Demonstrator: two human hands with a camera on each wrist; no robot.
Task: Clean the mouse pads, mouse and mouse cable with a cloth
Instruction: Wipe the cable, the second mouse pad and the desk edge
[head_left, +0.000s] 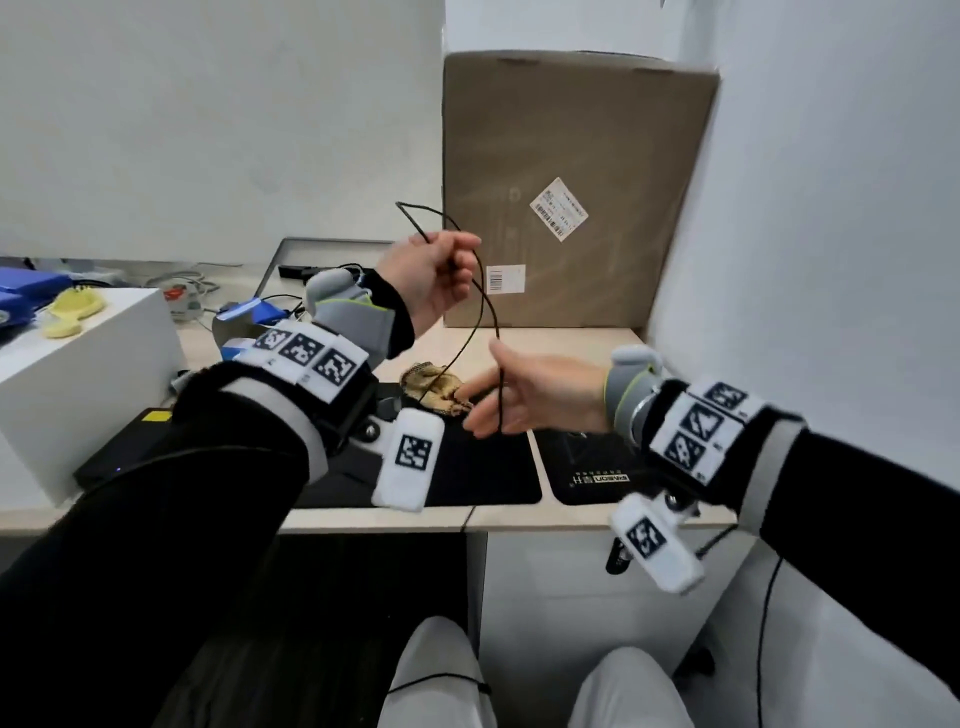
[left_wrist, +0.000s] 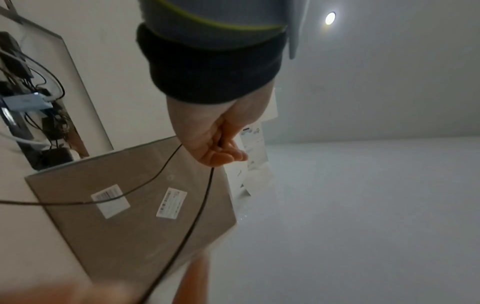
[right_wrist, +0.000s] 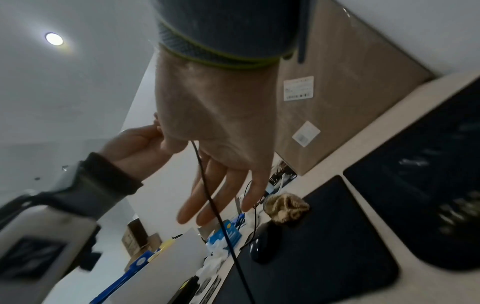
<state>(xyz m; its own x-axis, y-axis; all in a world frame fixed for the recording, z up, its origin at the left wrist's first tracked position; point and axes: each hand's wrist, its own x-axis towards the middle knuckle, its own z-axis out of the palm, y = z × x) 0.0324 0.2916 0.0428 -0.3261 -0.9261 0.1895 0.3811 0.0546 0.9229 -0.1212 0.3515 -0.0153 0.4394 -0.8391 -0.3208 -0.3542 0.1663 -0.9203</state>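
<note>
My left hand (head_left: 441, 270) (left_wrist: 218, 148) is raised above the desk and grips the thin black mouse cable (head_left: 485, 296) (left_wrist: 202, 207), which loops up above the fist. Lower and to the right, my right hand (head_left: 514, 400) (right_wrist: 221, 185) has straight fingers. The cable (right_wrist: 213, 203) runs down through the crook of its thumb and across the palm. A crumpled tan cloth (head_left: 434, 387) (right_wrist: 285, 207) lies at the back of the left black mouse pad (head_left: 483, 478) (right_wrist: 324, 257). The black mouse (right_wrist: 262, 244) sits on that pad. The right pad (head_left: 582, 467) (right_wrist: 428, 205) lies beside it.
A big cardboard box (head_left: 571, 182) leans against the back wall behind the pads. A white box (head_left: 78, 364) and a flat black device (head_left: 130, 441) stand to the left. Cables and blue items (head_left: 249, 312) clutter the back left. The desk edge (head_left: 467, 519) runs in front of the pads.
</note>
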